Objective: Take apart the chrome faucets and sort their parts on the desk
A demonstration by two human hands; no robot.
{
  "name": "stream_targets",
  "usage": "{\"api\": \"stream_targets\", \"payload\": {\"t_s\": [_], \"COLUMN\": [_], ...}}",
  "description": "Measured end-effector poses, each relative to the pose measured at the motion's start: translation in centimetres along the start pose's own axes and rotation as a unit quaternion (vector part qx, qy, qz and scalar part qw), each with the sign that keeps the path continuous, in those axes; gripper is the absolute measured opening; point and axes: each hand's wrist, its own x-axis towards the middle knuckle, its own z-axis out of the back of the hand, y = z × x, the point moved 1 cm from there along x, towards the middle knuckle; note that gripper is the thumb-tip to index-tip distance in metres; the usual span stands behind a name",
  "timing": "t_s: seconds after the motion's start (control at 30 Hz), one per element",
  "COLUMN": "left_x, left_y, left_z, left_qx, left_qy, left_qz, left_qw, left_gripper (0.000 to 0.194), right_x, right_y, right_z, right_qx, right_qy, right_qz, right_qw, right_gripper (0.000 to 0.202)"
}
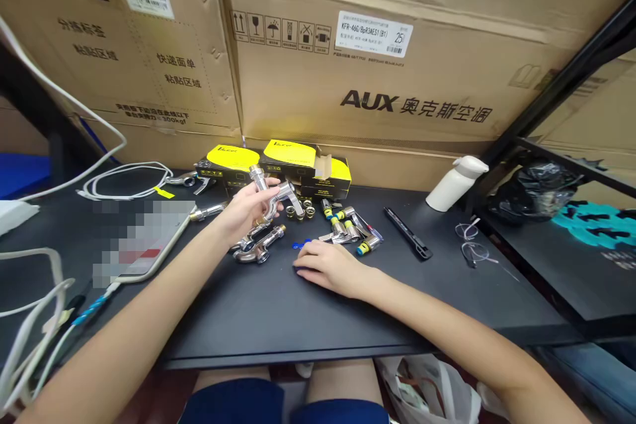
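Observation:
My left hand (244,211) is wrapped round a chrome faucet (287,191), lifted above the black table with its lever pointing down to the right. Below that hand, more chrome faucet bodies (262,250) lie on the table. My right hand (332,266) rests on the tabletop with its fingers curled together; what they pinch, if anything, is hidden. Small blue pieces (299,245) lie just beyond its fingertips. Between the hands and the boxes sit several ring-shaped metal nuts (301,211). To their right is a pile of chrome parts with yellow and blue ends (342,228).
Black-and-yellow boxes (291,151) stand against large cartons (318,89) at the back. Rightward are a black box cutter (408,234), a white bottle (456,184) and glasses (474,248). On the left lie a tablet-like device (171,238) and white cables (119,180).

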Motion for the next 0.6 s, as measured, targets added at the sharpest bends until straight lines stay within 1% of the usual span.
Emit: {"api": "stream_targets", "payload": {"t_s": [0.07,0.13,0.23,0.3,0.37,0.43,0.5,0.57,0.6], "left_x": [0.0,0.0,-0.1,-0.1,-0.1,-0.1,-0.2,-0.3,-0.4], "left_y": [0.0,0.1,0.3,0.3,0.4,0.6,0.7,0.9,1.0], "left_z": [0.0,-0.1,-0.1,-0.2,-0.2,-0.3,-0.4,-0.6,-0.7], "left_qx": [0.000,0.002,0.007,0.013,0.022,0.027,0.030,0.033,0.035], "left_qy": [0.001,0.003,0.011,0.016,0.018,0.020,0.030,0.050,0.060], "left_qz": [0.005,0.007,0.004,0.003,0.007,0.013,0.019,0.022,0.023], "left_qw": [1.000,1.000,1.000,1.000,1.000,0.999,0.999,0.998,0.997], "left_gripper": [0.037,0.037,0.036,0.036,0.036,0.036,0.036,0.036,0.036], "right_x": [0.3,0.4,0.1,-0.2,-0.5,-0.6,-0.6,-0.5,-0.5], "right_y": [-0.4,-0.9,-1.4,-1.6,-1.6,-1.6,-1.6,-1.6,-1.6], "right_z": [-0.5,-0.5,0.0,0.2,0.1,0.0,0.0,0.2,0.3], "right_qx": [-0.008,0.002,0.052,0.080,0.080,0.061,0.061,0.121,0.181], "right_qy": [-0.006,-0.025,-0.057,-0.066,-0.070,-0.080,-0.104,-0.140,-0.158], "right_qz": [0.000,-0.017,-0.071,-0.107,-0.126,-0.129,-0.137,-0.172,-0.204], "right_qw": [1.000,1.000,0.994,0.989,0.986,0.987,0.983,0.968,0.949], "right_gripper": [0.018,0.018,0.014,0.013,0.013,0.014,0.014,0.013,0.012]}}
